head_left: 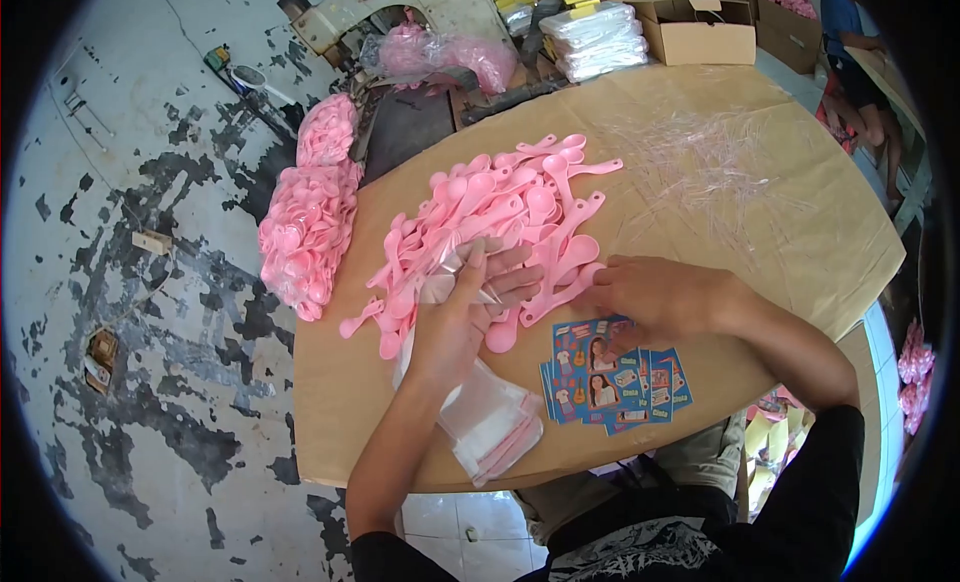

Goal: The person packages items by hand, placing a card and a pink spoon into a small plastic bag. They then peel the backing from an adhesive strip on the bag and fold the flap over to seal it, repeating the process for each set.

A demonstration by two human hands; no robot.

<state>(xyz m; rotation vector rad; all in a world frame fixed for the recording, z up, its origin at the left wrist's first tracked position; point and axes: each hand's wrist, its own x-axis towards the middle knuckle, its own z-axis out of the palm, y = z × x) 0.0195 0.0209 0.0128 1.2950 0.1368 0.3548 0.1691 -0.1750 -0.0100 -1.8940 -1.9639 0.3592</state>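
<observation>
My left hand (462, 300) has its fingers closed on a clear plastic bag (437, 285), held over the pile's near side. A heap of pink plastic measuring spoons (500, 207) covers the middle of the table. Under my left wrist lies a stack of flat clear bags (492, 424). My right hand (655, 297) is between the spoons and some printed blue cards (612, 390). Its fingers bend down by the heap's right edge, with the thumb apart over the cards. The fingertips are partly hidden, and I see nothing held there.
Brown paper covers the table (800, 222). Thin clear plastic strips (705, 172) are scattered at the back right. Bags packed with pink spoons (310, 222) stand along the left edge. A machine (400, 17), wrapped plastic packs (595, 37) and a cardboard box (705, 42) line the back. Another person (865, 82) is at far right.
</observation>
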